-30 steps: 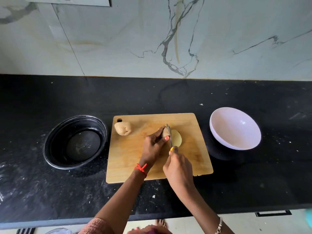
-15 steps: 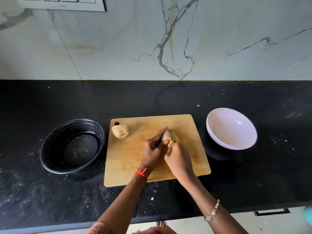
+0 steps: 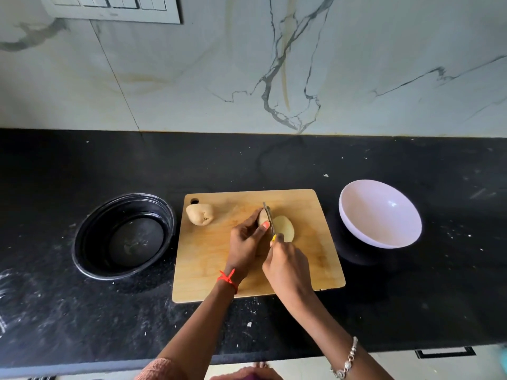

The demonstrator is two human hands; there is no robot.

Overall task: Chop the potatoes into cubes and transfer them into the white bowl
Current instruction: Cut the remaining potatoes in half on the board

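1. While the left hand [image 3: 247,242] pinches a beige potato half [image 3: 262,216] on the rectangular wooden cutting board [image 3: 208,270], the right hand [image 3: 288,267] grips the small yellow-handled steel knife [image 3: 269,218].
2. The blade stands between this half and the second half with pale cut face [image 3: 285,227].
3. A whole beige potato [image 3: 199,213] lies near the board's far left corner.
4. The round white bowl [image 3: 380,215] stands to the right of the board.

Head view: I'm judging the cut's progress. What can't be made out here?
In the head view:
1. Metal knife: handle hidden in the right hand; only a yellow tip shows.
2. Tan potato piece being cut: mostly covered by the left hand.
3. Blade depth in it: too small to tell.
4. Round black bowl: contents lost in darkness.
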